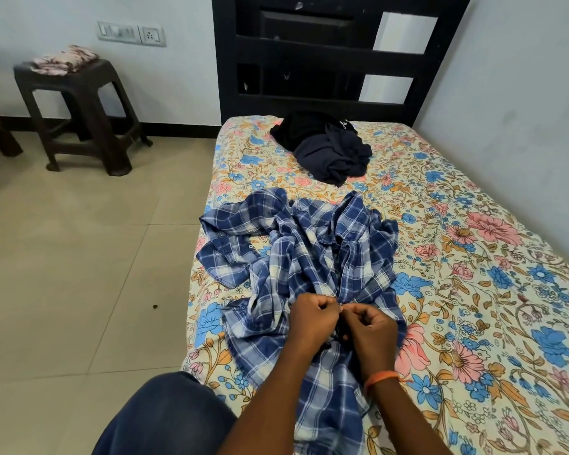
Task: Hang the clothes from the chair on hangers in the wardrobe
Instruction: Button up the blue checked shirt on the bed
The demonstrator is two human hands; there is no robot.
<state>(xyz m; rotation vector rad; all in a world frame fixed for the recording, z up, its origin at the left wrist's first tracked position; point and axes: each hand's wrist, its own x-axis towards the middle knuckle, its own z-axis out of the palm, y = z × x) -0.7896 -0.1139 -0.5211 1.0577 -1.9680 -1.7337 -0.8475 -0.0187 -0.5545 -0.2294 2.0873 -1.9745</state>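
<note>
A blue and white checked shirt point(296, 251) lies crumpled on the floral bedsheet point(473, 257), its front running toward me. My left hand point(311, 318) and my right hand point(372, 333) meet over the shirt's front opening, fingers curled, each pinching the fabric edge where the two sides join. An orange band circles my right wrist. Farther up the bed sits a heap of dark clothes point(326, 146), black and navy, near the headboard. No hanger or wardrobe shows in view.
A dark plastic stool point(79, 110) with folded floral cloth point(66, 59) on top stands on the tiled floor at the left. A black headboard point(326, 54) rises behind the bed. A wall borders the bed's right side. My knee is at the bottom.
</note>
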